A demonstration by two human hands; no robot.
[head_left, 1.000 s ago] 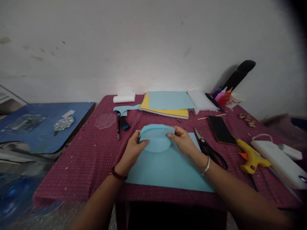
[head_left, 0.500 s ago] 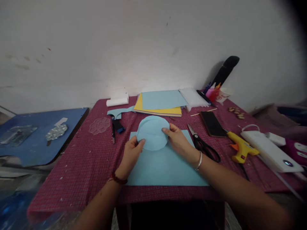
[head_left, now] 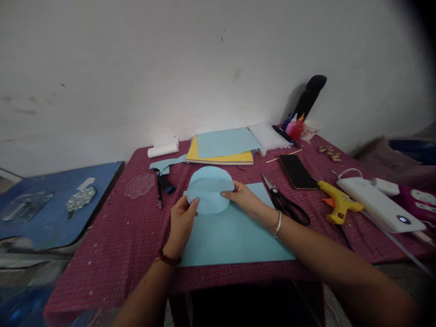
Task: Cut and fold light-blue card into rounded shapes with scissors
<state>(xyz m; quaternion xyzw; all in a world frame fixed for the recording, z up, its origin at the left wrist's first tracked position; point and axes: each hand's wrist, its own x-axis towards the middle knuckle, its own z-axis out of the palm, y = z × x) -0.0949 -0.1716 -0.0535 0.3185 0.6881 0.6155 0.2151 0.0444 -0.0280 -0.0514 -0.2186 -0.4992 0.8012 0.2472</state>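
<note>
A light blue paper circle [head_left: 210, 188] is held up between my two hands, above a larger light blue sheet [head_left: 235, 240] on the table. My left hand [head_left: 181, 222] pinches its lower left edge, thumb on top. At the right edge my right hand [head_left: 248, 200] grips it between thumb and fingers. A faint crease runs across the circle. Black-handled scissors [head_left: 286, 202] lie beside my right forearm, blades pointing away. Left of the circle are a black pen [head_left: 159, 193] and curved blue paper offcuts [head_left: 166, 163].
A stack of yellow and blue paper [head_left: 221, 156] lies at the back, by white glue sticks [head_left: 270, 136]. On the right are a phone [head_left: 297, 171], a yellow glue gun [head_left: 340, 202] and a white power bank [head_left: 379, 204]. A blue board [head_left: 98, 181] stands at left.
The view has shifted slightly, moving the table things a little left. Both hands still hold the paper circle, which has tilted slightly and now looks like one flat disc.
</note>
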